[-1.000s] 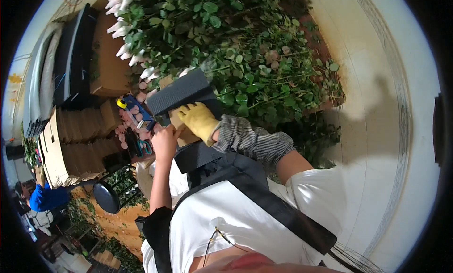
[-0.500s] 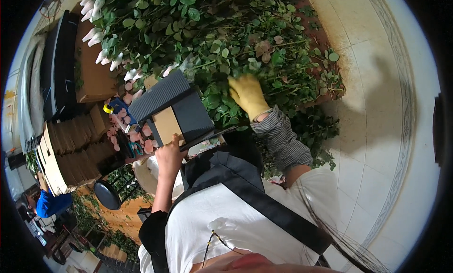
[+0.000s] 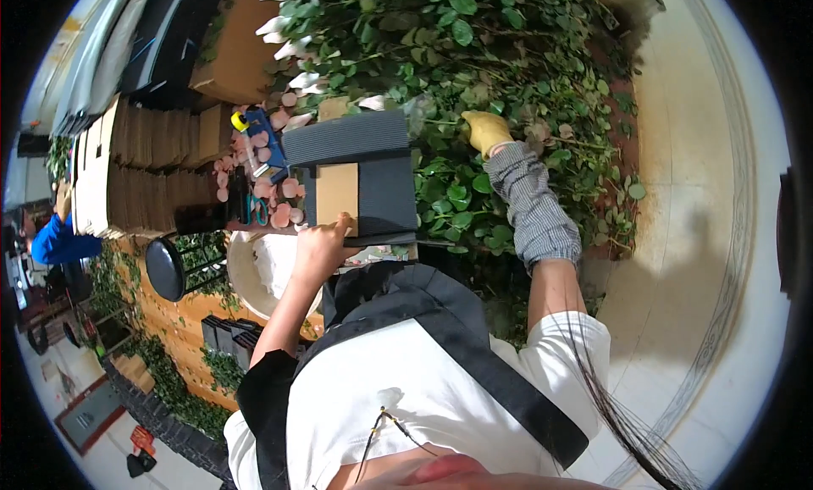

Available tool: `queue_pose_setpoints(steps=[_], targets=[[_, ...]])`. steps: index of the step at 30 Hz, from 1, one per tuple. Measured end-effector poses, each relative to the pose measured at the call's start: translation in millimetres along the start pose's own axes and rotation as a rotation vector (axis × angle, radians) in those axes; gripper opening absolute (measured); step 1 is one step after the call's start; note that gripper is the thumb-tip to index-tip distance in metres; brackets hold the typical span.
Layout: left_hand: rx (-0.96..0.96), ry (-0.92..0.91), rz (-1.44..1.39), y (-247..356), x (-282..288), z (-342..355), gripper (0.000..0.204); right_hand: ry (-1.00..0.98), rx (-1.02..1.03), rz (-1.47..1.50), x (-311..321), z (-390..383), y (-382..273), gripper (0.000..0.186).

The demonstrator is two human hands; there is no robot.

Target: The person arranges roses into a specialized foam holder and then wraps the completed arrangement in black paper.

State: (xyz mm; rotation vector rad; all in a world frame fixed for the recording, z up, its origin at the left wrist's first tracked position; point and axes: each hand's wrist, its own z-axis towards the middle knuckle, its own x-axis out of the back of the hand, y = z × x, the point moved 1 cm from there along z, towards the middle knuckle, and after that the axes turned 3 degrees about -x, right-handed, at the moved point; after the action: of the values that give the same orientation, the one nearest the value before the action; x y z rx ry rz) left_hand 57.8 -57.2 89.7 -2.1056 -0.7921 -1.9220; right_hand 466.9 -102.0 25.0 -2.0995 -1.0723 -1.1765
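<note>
My left hand point(image 3: 324, 251) is at the near edge of a folded black corrugated cardboard point(image 3: 385, 198), closed on that edge. One of its fingers lies on the brown cardboard piece point(image 3: 337, 193) on top. Over the heap of leafy green stems point(image 3: 461, 189), my right hand point(image 3: 486, 132) wears a yellow glove, with its fingers curled around what looks like a leafy stem; leaves partly hide the grip. Just past the black cardboard's far edge is a white-covered flower head point(image 3: 373, 103).
Pink petals point(image 3: 279, 212), teal-handled scissors point(image 3: 258, 209) and a yellow tape dispenser point(image 3: 240, 121) lie left of the black cardboard. Further left are stacked brown cardboard point(image 3: 157, 143), a black stool point(image 3: 166, 268) and a pale bin point(image 3: 254, 274). A person in blue point(image 3: 63, 240) is at far left.
My gloved right hand has moved farther out and to the right over the leaves, its fingers now more closed. My left hand stays on the cardboard; the whole view has turned.
</note>
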Motion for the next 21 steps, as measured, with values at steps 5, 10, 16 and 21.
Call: queue_pose_setpoints(steps=[5, 10, 16, 21], targets=[[-0.009, -0.043, -0.280, -26, 7, 6, 0.066, 0.769, 0.139, 0.033, 38, -24, 19, 0.033], [-0.115, -0.130, -0.382, -54, -2, 35, 0.059, 0.994, 0.388, 0.119, 121, -123, 18, 0.036], [0.201, -0.517, -0.965, -90, -16, 67, 0.044, 0.134, 0.427, 0.824, 62, -198, -32, 0.043], [-0.011, -0.563, -1.202, -112, -10, 66, 0.065, 0.253, 0.570, 0.195, -47, -187, -69, 0.027]])
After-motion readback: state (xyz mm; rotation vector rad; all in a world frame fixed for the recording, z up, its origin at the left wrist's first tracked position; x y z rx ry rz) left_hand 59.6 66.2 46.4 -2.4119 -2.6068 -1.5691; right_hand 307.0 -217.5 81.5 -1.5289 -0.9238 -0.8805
